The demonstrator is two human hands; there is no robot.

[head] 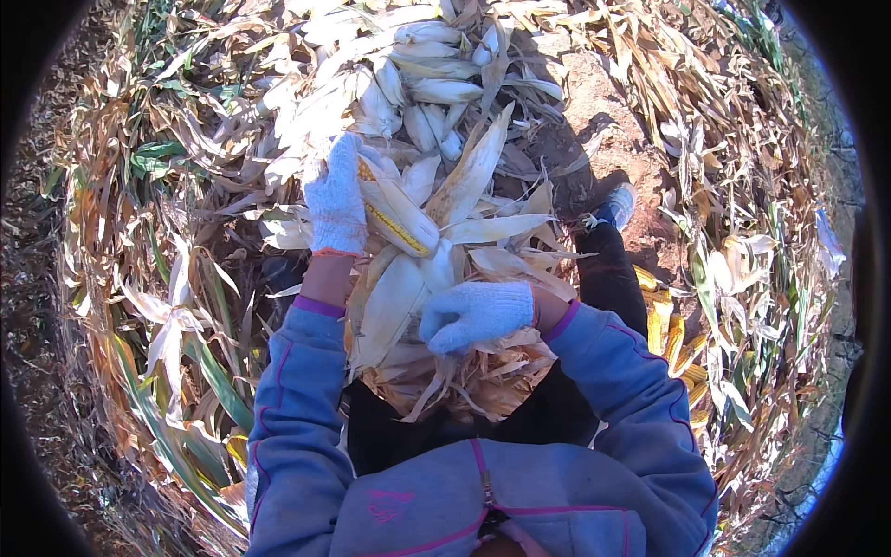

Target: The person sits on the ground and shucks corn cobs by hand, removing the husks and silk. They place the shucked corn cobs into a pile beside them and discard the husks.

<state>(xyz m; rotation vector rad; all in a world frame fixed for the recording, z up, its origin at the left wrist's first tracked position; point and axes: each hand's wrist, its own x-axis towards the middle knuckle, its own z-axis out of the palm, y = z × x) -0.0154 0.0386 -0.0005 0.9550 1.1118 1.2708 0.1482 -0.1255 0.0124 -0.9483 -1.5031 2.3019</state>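
Note:
My left hand, in a white knitted work glove, grips the tip end of an ear of corn. Its yellow kernels show along one side, and pale husk still covers part of it. Peeled husk leaves spread out from its lower end. My right hand, gloved the same way, is closed with curled fingers at the husk below the ear's base; the glove hides whether it pinches a leaf. Unhusked ears lie piled in front of me.
Husked yellow ears lie on the ground beyond my right leg. My shoe rests near bare soil. Loose husks are heaped between my legs. Dry corn stalks lie to the right, with leaves and greener stalks at left.

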